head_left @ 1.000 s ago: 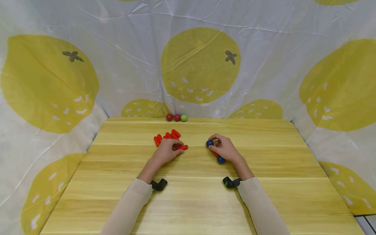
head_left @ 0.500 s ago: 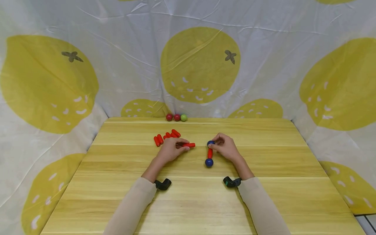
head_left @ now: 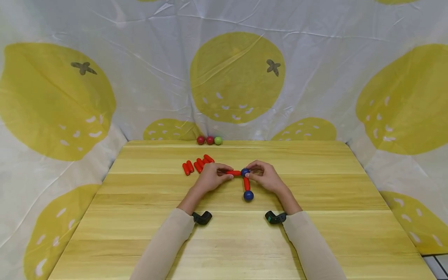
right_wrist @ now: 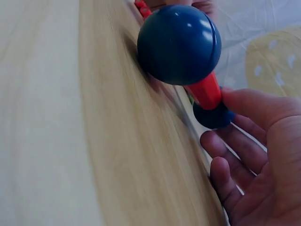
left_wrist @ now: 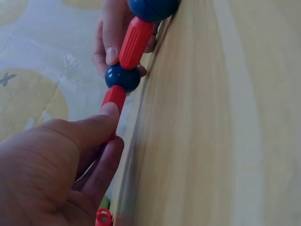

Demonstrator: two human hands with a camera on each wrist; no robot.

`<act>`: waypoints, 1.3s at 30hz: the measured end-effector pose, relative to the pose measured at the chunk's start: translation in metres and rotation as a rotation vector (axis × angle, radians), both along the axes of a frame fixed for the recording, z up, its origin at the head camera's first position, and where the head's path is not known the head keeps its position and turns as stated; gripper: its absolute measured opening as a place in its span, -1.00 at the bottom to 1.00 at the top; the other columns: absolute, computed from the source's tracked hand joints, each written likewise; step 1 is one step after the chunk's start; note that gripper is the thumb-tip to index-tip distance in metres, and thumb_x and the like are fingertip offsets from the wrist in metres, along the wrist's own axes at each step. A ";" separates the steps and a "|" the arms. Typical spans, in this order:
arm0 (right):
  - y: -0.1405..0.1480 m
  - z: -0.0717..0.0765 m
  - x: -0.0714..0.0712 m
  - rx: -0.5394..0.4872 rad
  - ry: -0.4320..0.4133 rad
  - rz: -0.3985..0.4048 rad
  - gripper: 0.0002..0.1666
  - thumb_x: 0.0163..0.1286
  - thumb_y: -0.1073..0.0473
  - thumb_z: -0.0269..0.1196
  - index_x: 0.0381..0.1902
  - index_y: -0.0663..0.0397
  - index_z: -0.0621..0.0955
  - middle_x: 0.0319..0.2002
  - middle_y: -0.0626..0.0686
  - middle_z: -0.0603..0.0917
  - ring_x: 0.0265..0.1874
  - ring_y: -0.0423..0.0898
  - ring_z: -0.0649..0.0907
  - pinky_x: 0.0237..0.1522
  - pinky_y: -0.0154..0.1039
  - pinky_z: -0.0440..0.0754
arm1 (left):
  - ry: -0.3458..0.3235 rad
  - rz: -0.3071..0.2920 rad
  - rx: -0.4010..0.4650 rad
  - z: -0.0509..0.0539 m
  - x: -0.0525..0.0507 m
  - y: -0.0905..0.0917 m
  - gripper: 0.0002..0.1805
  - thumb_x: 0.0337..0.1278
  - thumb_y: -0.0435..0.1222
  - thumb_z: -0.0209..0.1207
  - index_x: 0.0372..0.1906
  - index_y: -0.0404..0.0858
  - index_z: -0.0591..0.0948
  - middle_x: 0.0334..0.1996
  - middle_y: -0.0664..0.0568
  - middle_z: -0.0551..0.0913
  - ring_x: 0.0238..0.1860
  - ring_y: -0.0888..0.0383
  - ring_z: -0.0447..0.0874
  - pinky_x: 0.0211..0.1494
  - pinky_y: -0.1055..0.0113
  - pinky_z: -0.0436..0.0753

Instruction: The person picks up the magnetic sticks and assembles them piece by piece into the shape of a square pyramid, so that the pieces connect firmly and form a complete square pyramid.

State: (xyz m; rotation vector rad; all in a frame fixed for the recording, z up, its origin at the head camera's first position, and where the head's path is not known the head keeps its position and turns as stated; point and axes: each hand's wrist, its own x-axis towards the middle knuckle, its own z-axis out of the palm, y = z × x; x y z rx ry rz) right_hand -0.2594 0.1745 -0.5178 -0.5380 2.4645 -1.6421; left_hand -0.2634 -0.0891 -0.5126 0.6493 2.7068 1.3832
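Observation:
My left hand (head_left: 210, 178) pinches a grooved red rod (left_wrist: 114, 95) between thumb and fingers. The rod's right end meets a blue ball (left_wrist: 121, 78). That ball is held between the thumb and fingers of my right hand (head_left: 268, 178). From it a second red rod (head_left: 247, 184) runs toward the near side of the table, with another blue ball (head_left: 248, 195) at its near end. In the right wrist view this near ball (right_wrist: 178, 44) looks large and covers part of the left hand and its rod.
Several loose red rods (head_left: 198, 165) lie left of and behind the left hand. Two dark red balls (head_left: 209, 140) and a green ball (head_left: 218, 140) sit at the back edge of the wooden table (head_left: 231, 245). A lemon-print cloth (head_left: 308, 93) hangs behind.
The left hand has carried its red rod rightward until it meets the blue ball. The right hand's ball-and-rod piece has swung from slanting to nearly straight toward the near side, shifting slightly left.

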 end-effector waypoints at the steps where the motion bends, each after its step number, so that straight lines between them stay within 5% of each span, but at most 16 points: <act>1: -0.001 0.004 0.002 0.004 -0.001 0.008 -0.66 0.42 0.28 0.35 0.10 0.30 0.65 0.04 0.27 0.72 -0.01 0.17 0.69 -0.13 -0.38 0.68 | -0.001 0.000 0.002 0.000 0.000 0.000 -0.76 0.17 -0.17 0.47 -0.07 -0.09 0.83 -0.13 0.07 0.83 -0.11 0.18 0.81 -0.01 0.26 0.78; 6: -0.005 0.024 0.014 0.006 0.029 0.023 -0.67 0.42 0.29 0.35 0.09 0.33 0.65 0.02 0.27 0.72 -0.03 0.16 0.69 -0.11 -0.34 0.69 | -0.004 0.008 0.005 -0.002 -0.001 0.001 -0.77 0.16 -0.16 0.48 -0.08 -0.08 0.83 -0.15 0.07 0.83 -0.13 0.20 0.82 -0.03 0.29 0.78; 11: -0.011 0.027 0.014 0.049 0.065 0.050 -0.57 0.43 0.22 0.36 0.17 0.33 0.63 0.06 0.28 0.72 -0.12 0.16 0.67 -0.15 -0.25 0.63 | 0.011 0.009 0.013 -0.006 -0.002 0.002 -0.80 0.16 -0.17 0.48 -0.11 -0.07 0.83 -0.17 0.08 0.84 -0.17 0.22 0.82 -0.06 0.32 0.78; 18: -0.016 -0.011 -0.011 0.124 0.103 0.088 -0.58 0.38 0.01 0.43 0.15 -0.05 0.69 0.11 0.00 0.73 0.02 -0.04 0.66 0.11 -0.11 0.60 | 0.002 -0.014 0.033 -0.005 0.000 0.005 -0.80 0.17 -0.17 0.47 -0.11 -0.07 0.82 -0.15 0.07 0.83 -0.18 0.23 0.82 -0.08 0.34 0.78; 23: -0.017 -0.013 -0.014 0.178 0.118 0.110 -0.68 0.38 -0.01 0.42 0.07 -0.16 0.74 0.08 -0.05 0.75 0.15 -0.04 0.65 0.31 0.02 0.55 | -0.013 -0.021 0.038 -0.005 0.002 0.006 -0.79 0.16 -0.18 0.47 -0.10 -0.07 0.82 -0.13 0.07 0.82 -0.16 0.23 0.82 -0.05 0.33 0.78; 31: -0.013 -0.012 -0.012 0.195 0.122 0.113 -0.69 0.41 -0.03 0.40 0.07 -0.16 0.74 0.08 -0.04 0.75 0.14 -0.01 0.66 0.31 0.06 0.55 | -0.031 -0.006 0.065 -0.002 0.004 -0.004 -0.69 0.12 -0.16 0.50 -0.04 -0.16 0.80 -0.14 0.06 0.81 -0.18 0.23 0.80 -0.02 0.33 0.78; 39: -0.011 -0.011 -0.010 0.162 0.106 0.092 -0.70 0.41 0.00 0.40 0.06 -0.15 0.74 0.09 -0.01 0.75 0.17 0.03 0.65 0.33 0.07 0.52 | 0.000 0.119 0.113 0.008 -0.001 -0.042 -0.57 0.10 -0.10 0.51 0.00 -0.26 0.78 -0.14 -0.06 0.82 -0.19 0.15 0.82 -0.08 0.33 0.78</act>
